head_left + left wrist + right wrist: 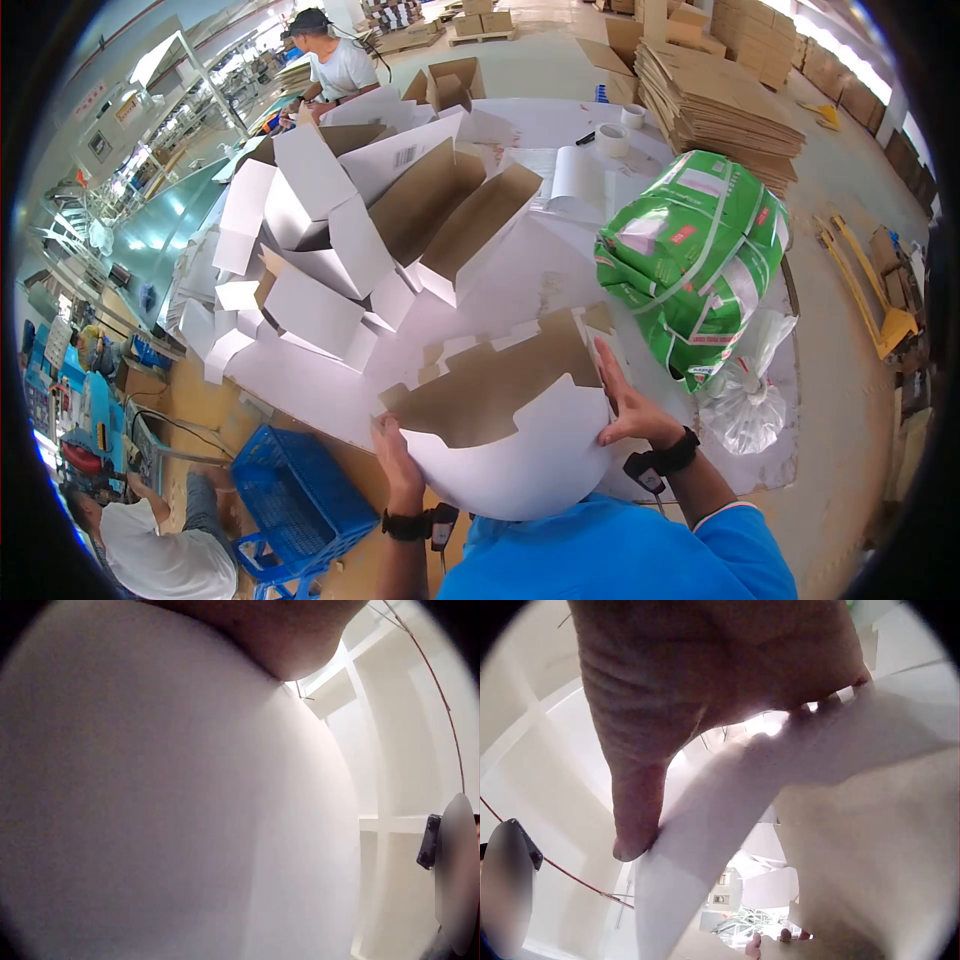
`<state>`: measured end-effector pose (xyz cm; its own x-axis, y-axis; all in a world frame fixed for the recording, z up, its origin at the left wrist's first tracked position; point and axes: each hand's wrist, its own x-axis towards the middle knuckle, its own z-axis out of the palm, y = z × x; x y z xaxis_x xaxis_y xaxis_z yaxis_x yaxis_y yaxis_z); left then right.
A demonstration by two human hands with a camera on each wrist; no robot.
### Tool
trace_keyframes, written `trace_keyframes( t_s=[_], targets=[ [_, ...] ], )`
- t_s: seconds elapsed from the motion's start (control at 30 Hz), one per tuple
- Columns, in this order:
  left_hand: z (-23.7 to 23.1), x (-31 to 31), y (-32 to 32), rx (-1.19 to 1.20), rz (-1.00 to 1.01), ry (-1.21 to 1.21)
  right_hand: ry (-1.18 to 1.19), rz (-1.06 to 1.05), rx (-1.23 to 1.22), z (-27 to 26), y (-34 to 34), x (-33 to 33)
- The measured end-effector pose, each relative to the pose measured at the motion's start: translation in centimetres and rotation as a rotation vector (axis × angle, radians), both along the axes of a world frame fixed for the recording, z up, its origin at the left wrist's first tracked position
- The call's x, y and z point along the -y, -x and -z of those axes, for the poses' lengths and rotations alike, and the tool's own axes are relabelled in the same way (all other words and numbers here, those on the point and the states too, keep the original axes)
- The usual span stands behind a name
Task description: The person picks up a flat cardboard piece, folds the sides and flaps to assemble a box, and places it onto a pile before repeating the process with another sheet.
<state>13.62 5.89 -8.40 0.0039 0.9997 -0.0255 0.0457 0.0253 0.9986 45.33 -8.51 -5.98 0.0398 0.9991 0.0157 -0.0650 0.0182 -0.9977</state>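
A white carton [512, 450] with a brown inside stands open-topped at the near table edge, its flaps raised; its near wall bulges. At its left end my left hand [398, 464] grips the side, the fingers partly hidden. My right hand [634, 408] holds the right end, thumb on the near wall and long fingers along the side. The left wrist view shows the white wall [165, 795] below part of my left hand [281, 637]. In the right wrist view, my right hand [720, 675] spans the carton edge [712, 810], thumb apart from the fingers.
Several open white cartons [315, 300] crowd the table's left. On the right sit a green wrapped bundle [695, 260] and a clear plastic bag [745, 408]. Tape rolls [612, 140] and stacked cardboard [710, 100] stand farther back. A blue crate [300, 500] and two other people are at the left.
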Motion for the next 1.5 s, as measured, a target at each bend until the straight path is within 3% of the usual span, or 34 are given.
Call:
trace_keyframes(
  t_s=[0.07, 0.2, 0.4, 0.5, 0.6, 0.7, 0.8, 0.9, 1.07, 1.2, 1.37, 1.5],
  targets=[
    [-0.9, 0.4, 0.1, -0.108, -0.002, -0.099, 0.014, -0.039, 0.009, -0.4, 0.2, 0.0],
    [0.1, -0.2, 0.6, -0.034, -0.025, -0.106, 0.158, -0.058, -0.083, -2.0, 0.9, -0.2],
    [-2.7, 0.8, -0.4, -0.094, -0.027, -0.034, 0.044, -0.120, 0.008, -2.4, 1.0, 0.1],
    [-2.2, 0.7, -0.4, -0.144, -0.042, -0.133, 0.032, -0.090, 0.075, -3.6, 1.4, 0.0],
    [-2.9, 0.7, 0.1, -0.055, -0.019, -0.031, 0.037, -0.025, 0.032, -1.9, 0.7, 0.1],
    [-0.8, -0.4, 1.8, 0.090, 0.100, -0.020, 0.009, 0.071, 0.103, -0.9, -0.1, 0.2],
    [-1.8, 0.6, 1.8, 0.358, 0.309, -0.007, 0.161, 0.111, -0.150, -0.7, -0.7, -0.1],
    [0.0, 1.4, 2.5, 0.131, 0.387, -0.060, 0.269, 0.173, -0.252, 0.5, -1.1, 0.2],
    [-0.4, 1.7, 2.1, 0.254, 0.433, 0.261, 0.237, 0.148, -0.164, 1.7, -1.1, 0.9],
    [-1.4, 0.8, 1.8, 0.259, 0.559, 0.225, 0.215, 0.161, -0.146, 2.0, -1.8, 1.6],
    [0.1, 1.1, 1.8, 0.152, 0.574, 0.144, 0.208, -0.023, -0.109, 1.4, -3.8, 3.9],
    [-1.6, 2.2, 2.6, 0.167, 0.678, 0.246, 0.184, -0.208, -0.049, -0.8, -9.0, 4.8]
  ],
)
